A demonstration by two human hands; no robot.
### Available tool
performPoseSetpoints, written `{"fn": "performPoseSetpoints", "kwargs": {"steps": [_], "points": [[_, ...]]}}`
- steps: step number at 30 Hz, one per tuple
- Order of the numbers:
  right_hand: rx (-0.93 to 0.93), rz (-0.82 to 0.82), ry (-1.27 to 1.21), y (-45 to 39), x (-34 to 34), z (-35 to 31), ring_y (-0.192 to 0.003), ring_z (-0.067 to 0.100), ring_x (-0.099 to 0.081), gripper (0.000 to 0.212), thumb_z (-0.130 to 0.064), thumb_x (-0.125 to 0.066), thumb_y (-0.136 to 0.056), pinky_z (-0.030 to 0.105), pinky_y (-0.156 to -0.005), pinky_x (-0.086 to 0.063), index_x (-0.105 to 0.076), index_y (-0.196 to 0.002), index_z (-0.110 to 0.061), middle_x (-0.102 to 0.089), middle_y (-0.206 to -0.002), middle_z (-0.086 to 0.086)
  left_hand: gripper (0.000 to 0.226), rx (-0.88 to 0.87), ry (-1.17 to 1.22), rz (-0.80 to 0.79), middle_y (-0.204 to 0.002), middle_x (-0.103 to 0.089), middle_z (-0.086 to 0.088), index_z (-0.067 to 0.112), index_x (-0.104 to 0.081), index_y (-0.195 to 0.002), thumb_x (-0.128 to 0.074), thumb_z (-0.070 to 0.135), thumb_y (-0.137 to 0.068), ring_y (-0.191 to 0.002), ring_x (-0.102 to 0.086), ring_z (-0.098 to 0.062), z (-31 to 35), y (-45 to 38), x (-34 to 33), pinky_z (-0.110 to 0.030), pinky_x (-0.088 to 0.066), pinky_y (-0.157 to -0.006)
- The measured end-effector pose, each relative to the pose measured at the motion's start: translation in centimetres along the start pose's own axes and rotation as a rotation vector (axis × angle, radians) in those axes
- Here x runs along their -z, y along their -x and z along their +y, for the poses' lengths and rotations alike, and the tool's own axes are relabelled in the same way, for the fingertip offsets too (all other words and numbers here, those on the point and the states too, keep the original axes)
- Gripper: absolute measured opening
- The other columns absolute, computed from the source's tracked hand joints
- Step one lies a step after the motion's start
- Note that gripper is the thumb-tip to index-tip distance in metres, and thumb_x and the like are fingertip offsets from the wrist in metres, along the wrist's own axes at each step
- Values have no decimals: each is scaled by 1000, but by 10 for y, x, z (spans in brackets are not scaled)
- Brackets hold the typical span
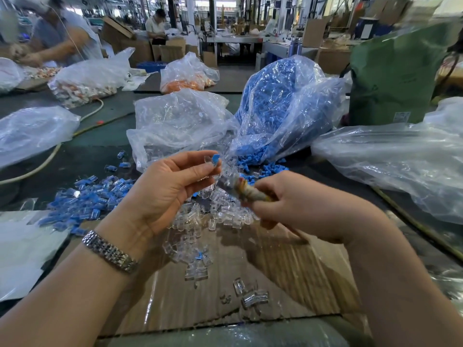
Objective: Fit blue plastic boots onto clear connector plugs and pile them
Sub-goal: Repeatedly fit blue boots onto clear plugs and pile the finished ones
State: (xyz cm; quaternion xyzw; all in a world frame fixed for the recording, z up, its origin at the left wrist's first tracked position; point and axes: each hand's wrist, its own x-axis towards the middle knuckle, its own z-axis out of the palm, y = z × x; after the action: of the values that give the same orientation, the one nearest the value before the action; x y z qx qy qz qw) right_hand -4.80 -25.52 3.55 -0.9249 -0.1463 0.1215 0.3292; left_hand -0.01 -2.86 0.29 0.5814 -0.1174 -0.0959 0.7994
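My left hand (167, 186) pinches a clear connector plug with a blue boot (213, 160) between thumb and fingertips, raised above the table. My right hand (295, 204) is closed around a short tool wrapped in worn tape (246, 190), its tip pointing toward the plug and close to it. Loose clear plugs (220, 211) lie scattered on the cardboard sheet (275, 271) beneath both hands. To the left lies a pile of fitted blue-and-clear pieces (85, 199). Loose blue boots (260, 164) spill from a clear bag full of them (283, 106).
A clear bag of plugs (180, 121) stands behind my left hand. More plastic bags sit at left (32, 131) and right (400, 161). A green bag (393, 73) stands at the back right. A pale hose (50, 156) crosses the table. Other people work at the far left.
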Motion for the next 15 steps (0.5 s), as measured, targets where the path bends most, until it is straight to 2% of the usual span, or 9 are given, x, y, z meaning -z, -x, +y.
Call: {"fn": "performPoseSetpoints", "kwargs": {"steps": [2,4,6,9,13,15], "points": [[-27,17,-109,-1,4,4,-74,19,-75,30,-30,-59,-100,44,-83,-59,-61,-93,-1,-75,-76,6,26,-21,-14,-5,-111,-77,-10,15,-81,-101,-72,9,-77,-107,-72,-21,1,1,-1,-27,-58,-88],[-42,13,-207,-2,4,5,-82,25,-76,37,-33,-58,-101,55,-92,-56,-59,-100,4,-74,-81,9,27,-41,-35,-26,-109,-77,-8,18,-82,-100,-75,12,-74,-106,-72,-18,1,2,-4,-26,-58,-87],[-38,2,-279,-3,2,3,-84,27,-76,36,-32,-57,-102,54,-90,-58,-62,-105,4,-71,-91,13,28,-68,-81,-38,-106,-78,-5,21,-82,-98,-78,18,-70,-101,-72,-14,1,3,-7,-26,-58,-86],[-29,-2,-315,0,0,-3,-84,24,-76,32,-29,-56,-103,42,-81,-63,-65,-105,1,-67,-92,8,27,-109,-180,-15,-104,-78,-3,24,-82,-98,-78,21,-71,-101,-71,-13,1,4,-9,-28,-55,-88],[-40,-3,-286,1,0,-7,-84,23,-75,33,-31,-53,-104,44,-82,-62,-64,-104,0,-69,-91,8,23,-205,-296,-3,-101,-79,-1,27,-82,-96,-76,20,-74,-100,-72,-10,0,7,-13,-15,-53,-85],[-34,-4,-258,0,-1,-7,-81,23,-76,36,-34,-51,-104,45,-81,-62,-62,-103,0,-71,-88,8,23,-239,-332,8,-101,-79,1,28,-82,-95,-76,19,-75,-100,-72,-10,0,7,-14,-13,-52,-86]]}}
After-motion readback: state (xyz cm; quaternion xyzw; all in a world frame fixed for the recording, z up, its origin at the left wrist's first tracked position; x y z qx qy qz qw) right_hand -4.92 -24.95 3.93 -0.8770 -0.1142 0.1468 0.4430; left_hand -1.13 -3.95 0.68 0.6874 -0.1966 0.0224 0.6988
